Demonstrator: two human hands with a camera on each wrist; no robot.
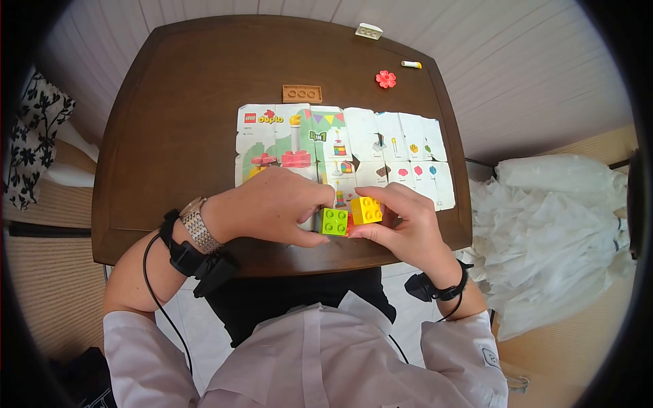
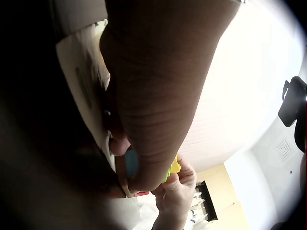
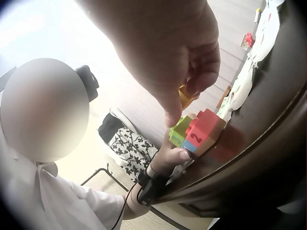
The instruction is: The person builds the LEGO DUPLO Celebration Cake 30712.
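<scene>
My left hand (image 1: 275, 204) grips a small brick build near the table's front edge, its thumb beside the green brick (image 1: 335, 222). In the right wrist view, a red brick (image 3: 204, 125) marked 2 stands next to the green one (image 3: 177, 133), with a blue piece (image 3: 190, 145) and a brown base (image 3: 214, 137) lower down. Between thumb and fingers, my right hand (image 1: 410, 221) pinches a yellow brick (image 1: 367, 210), close to the green brick's right side. Whether yellow touches the build, I cannot tell. Left fingers partly hide the build.
An unfolded instruction sheet (image 1: 401, 139) lies under and beyond the hands. Behind it is a brown plate (image 1: 302, 94). Farther right are a red flower (image 1: 386, 79), a small white-and-yellow piece (image 1: 411, 64) and a white piece (image 1: 369, 31) at the far edge.
</scene>
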